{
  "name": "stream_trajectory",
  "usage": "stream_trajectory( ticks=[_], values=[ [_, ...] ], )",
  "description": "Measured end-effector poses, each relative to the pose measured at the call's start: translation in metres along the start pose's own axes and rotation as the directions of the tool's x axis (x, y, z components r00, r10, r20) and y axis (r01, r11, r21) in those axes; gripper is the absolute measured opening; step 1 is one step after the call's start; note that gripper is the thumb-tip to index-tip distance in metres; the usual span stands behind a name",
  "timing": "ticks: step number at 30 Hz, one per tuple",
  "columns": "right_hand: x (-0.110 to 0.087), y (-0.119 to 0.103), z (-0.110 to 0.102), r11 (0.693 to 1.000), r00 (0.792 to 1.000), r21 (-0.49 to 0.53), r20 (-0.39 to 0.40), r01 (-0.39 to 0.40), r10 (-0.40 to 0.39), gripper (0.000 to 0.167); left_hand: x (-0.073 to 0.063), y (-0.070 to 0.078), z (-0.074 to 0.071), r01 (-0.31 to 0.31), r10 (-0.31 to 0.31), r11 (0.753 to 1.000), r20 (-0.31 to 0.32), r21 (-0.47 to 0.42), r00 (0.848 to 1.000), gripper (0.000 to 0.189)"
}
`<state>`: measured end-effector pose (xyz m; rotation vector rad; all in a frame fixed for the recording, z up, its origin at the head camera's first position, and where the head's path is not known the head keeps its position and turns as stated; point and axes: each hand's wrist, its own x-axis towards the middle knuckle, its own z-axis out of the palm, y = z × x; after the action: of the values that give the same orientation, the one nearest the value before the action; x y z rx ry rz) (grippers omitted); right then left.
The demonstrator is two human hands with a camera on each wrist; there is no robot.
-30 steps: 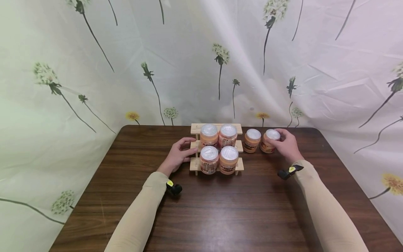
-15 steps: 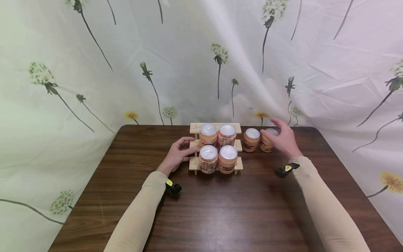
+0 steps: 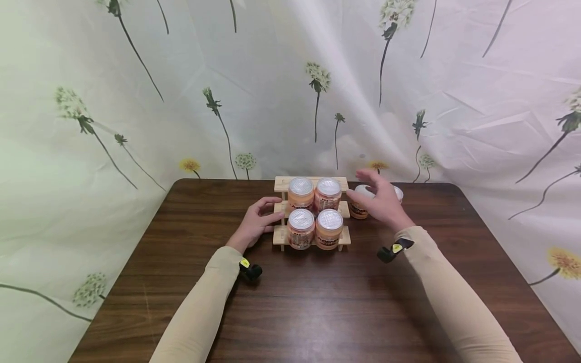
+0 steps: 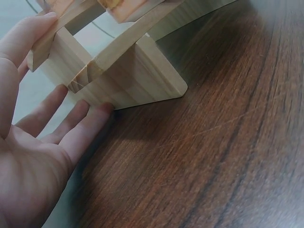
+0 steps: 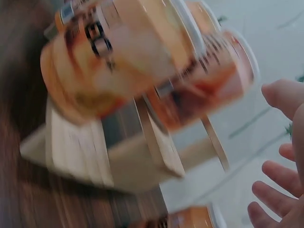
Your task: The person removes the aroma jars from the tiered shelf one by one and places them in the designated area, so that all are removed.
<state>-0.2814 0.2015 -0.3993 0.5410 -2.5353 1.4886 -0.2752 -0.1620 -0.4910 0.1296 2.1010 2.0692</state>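
A three-tier wooden rack (image 3: 279, 237) stands near the table's back edge. Jars with clear lids and orange labels sit on it: front left (image 3: 301, 231), front right (image 3: 329, 232), middle left (image 3: 301, 191) and middle right (image 3: 328, 193). My left hand (image 3: 255, 223) touches the rack's left end; in the left wrist view its thumb rests on a shelf end and other fingers touch the side panel. My right hand (image 3: 383, 201), fingers spread and holding nothing, hovers right of the rack. It partly hides a jar (image 3: 358, 210) on the table and mostly hides another jar (image 3: 399, 193).
The dark wood-grain table (image 3: 317, 302) extends toward me. A pale curtain (image 3: 272, 101) with a dandelion print hangs behind it. The rack's top shelf (image 3: 290, 182) lies behind the middle jars.
My right hand has let go of the far right jar, lifted off and moved left over the jar nearer the rack. My left hand has stayed at the rack.
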Motion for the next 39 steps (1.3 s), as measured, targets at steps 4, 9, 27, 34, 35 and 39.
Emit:
stream_trajectory(
  ticks=[4, 9, 27, 34, 35, 39],
  values=[
    [0.001, -0.007, 0.014, 0.998, 0.999, 0.066, 0.031, 0.005, -0.007, 0.061, 0.000, 0.000, 0.000, -0.001, 0.001, 1.000, 0.004, -0.010, 1.000, 0.049],
    [0.003, -0.015, 0.026, 0.993, 0.997, 0.115, 0.075, 0.002, -0.011, 0.060, 0.001, 0.000, 0.000, -0.001, 0.001, 1.000, 0.005, -0.014, 1.000, 0.049],
    [0.015, -0.025, 0.045, 0.994, 0.990, 0.110, 0.140, 0.016, -0.032, 0.059, -0.001, 0.000, 0.002, -0.018, 0.018, 0.999, -0.002, -0.035, 1.000, 0.046],
    [0.017, -0.025, 0.046, 0.994, 0.989, 0.112, 0.148, -0.008, -0.008, 0.056, 0.000, -0.001, 0.001, -0.019, 0.019, 0.999, 0.000, -0.048, 1.000, 0.045],
    [0.017, -0.025, 0.045, 0.994, 0.989, 0.112, 0.150, -0.011, -0.006, 0.056, 0.000, -0.001, 0.001, -0.018, 0.018, 0.999, 0.001, -0.050, 1.000, 0.046],
    [0.017, -0.026, 0.046, 0.993, 0.987, 0.116, 0.159, -0.028, 0.009, 0.056, 0.001, -0.001, 0.001, -0.020, 0.020, 0.998, 0.005, -0.056, 1.000, 0.047]
  ],
)
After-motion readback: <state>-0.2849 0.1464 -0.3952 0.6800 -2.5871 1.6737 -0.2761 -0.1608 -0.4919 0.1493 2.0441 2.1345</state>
